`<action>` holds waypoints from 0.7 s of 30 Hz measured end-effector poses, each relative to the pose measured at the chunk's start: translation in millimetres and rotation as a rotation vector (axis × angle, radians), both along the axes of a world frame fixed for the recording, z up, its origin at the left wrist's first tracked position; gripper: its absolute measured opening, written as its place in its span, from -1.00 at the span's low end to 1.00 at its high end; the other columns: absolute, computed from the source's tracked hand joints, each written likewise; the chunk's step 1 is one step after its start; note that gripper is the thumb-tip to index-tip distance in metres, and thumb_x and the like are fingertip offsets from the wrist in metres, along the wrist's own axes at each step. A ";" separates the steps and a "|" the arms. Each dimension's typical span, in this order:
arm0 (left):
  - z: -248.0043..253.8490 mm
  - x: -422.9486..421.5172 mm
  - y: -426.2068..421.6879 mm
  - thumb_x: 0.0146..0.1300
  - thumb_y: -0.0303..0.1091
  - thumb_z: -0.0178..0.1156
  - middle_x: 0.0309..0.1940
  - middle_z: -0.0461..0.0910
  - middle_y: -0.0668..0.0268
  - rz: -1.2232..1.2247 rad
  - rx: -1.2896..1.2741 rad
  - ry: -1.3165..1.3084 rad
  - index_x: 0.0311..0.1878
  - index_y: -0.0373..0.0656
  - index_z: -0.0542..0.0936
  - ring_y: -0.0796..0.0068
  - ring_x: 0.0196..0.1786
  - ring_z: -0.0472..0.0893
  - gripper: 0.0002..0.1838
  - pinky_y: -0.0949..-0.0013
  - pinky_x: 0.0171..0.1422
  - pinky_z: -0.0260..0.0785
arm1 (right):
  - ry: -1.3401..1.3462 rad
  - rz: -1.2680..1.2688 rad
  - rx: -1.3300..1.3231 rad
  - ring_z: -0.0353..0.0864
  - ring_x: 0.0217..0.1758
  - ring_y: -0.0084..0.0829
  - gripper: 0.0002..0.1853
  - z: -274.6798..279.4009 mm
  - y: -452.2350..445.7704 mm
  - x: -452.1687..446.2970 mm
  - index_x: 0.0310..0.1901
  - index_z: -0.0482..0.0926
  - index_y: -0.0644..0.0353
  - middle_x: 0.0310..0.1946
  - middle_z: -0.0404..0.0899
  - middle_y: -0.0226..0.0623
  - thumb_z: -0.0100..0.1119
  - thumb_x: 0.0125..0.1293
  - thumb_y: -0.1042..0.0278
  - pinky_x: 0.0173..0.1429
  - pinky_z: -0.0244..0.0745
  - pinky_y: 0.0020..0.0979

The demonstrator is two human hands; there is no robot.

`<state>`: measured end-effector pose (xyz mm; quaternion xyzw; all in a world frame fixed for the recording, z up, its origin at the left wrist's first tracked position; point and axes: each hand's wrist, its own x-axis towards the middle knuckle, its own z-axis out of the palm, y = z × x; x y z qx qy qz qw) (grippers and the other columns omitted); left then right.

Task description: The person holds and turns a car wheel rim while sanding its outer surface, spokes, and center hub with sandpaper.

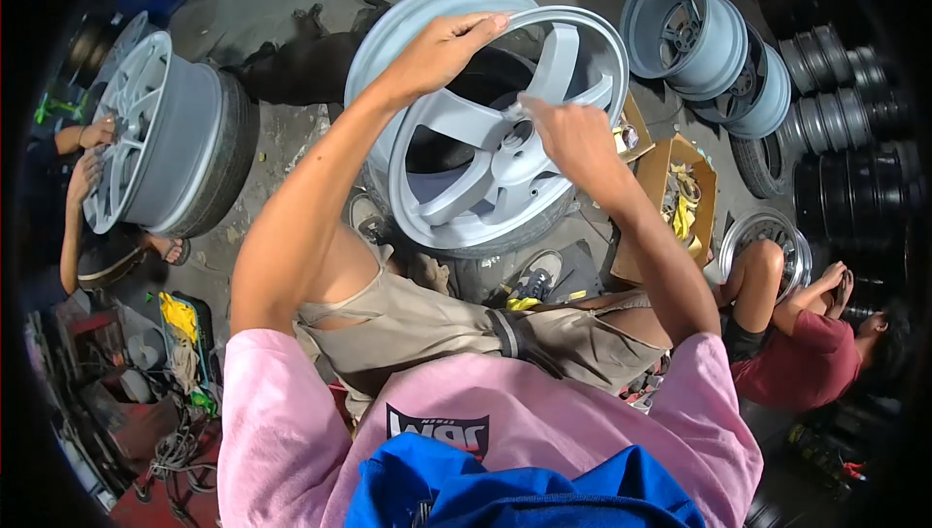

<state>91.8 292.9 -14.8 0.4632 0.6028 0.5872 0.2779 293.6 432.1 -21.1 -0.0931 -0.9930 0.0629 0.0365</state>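
Note:
A grey spoked car wheel rim point(454, 201) leans tilted in front of me, above a dark tyre point(515, 239). My left hand point(449, 50) is closed over the wheel's upper edge, with the fingers wrapped over the lip. Over the spokes near the hub, my right hand point(579, 138) is closed with its fingertips pinched together. Something small and pale shows at those fingertips, too blurred to name. The centre hub point(519, 161) lies just below and left of this hand.
At the left, another person's hands point(93, 149) touch a second grey wheel point(180, 140). A cardboard box point(694, 174) of scraps stands to the right, before stacked rims point(670, 28). A person in a red shirt point(801, 358) sits at the right. Tools and cords point(175, 450) crowd the lower left.

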 end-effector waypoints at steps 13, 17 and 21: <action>-24.2 -48.2 -28.7 0.61 0.11 0.07 -0.01 0.80 0.06 0.295 -0.109 0.172 0.11 -0.34 0.76 0.34 0.10 0.73 -0.39 0.30 0.36 0.46 | 0.127 0.239 0.272 0.74 -0.38 0.00 -0.48 -11.2 30.7 -9.8 0.41 0.50 0.24 -0.45 0.72 -0.06 0.16 0.48 0.26 -0.26 0.62 -0.06; -38.2 -65.3 -43.3 0.54 0.09 0.14 -0.03 0.77 -0.06 0.468 -0.159 0.347 0.13 -0.32 0.73 0.03 0.12 0.73 -0.42 0.13 0.32 0.49 | -0.042 0.083 0.087 0.76 -0.40 -0.09 -0.59 -13.3 2.4 2.3 0.32 0.60 0.23 -0.44 0.72 -0.05 0.11 0.53 0.29 -0.25 0.62 -0.11; -44.0 -75.9 -50.1 0.53 0.06 0.15 0.14 0.72 -0.07 0.521 -0.185 0.390 0.20 -0.30 0.71 -0.08 0.26 0.67 -0.44 0.08 0.39 0.44 | 0.001 -0.055 -0.533 0.69 -0.43 -0.10 -0.67 13.9 18.9 4.2 0.15 0.73 0.19 -0.47 0.65 -0.15 0.17 0.54 0.20 -0.23 0.59 -0.12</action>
